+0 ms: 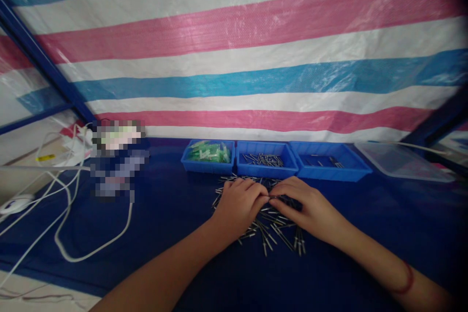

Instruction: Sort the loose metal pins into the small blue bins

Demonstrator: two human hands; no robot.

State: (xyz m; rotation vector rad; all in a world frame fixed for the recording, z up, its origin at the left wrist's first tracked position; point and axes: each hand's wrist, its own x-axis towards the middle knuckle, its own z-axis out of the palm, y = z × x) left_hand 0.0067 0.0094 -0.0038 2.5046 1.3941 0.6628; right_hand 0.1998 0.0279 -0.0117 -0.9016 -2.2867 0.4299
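Observation:
My left hand [237, 206] and my right hand [311, 208] meet over a loose pile of thin metal pins [270, 236] on the dark blue table. Between their closed fingertips is a thin metal pin [271, 197], pinched from both sides; most of it is hidden by the fingers. Many pins in the pile have a thicker, lighter end, and part of the heap is covered by my hands. Just beyond the hands stands a blue bin [266, 172] with similar pins. To its right, another blue bin [336, 174] contains fewer pins.
A third blue bin [204, 167] at the left of the row contains green-and-clear packets [210, 152]. A clear plastic lid [402, 163] lies at right. White cables [68, 234] loop across the left side. A striped sheet [234, 78] hangs behind the table.

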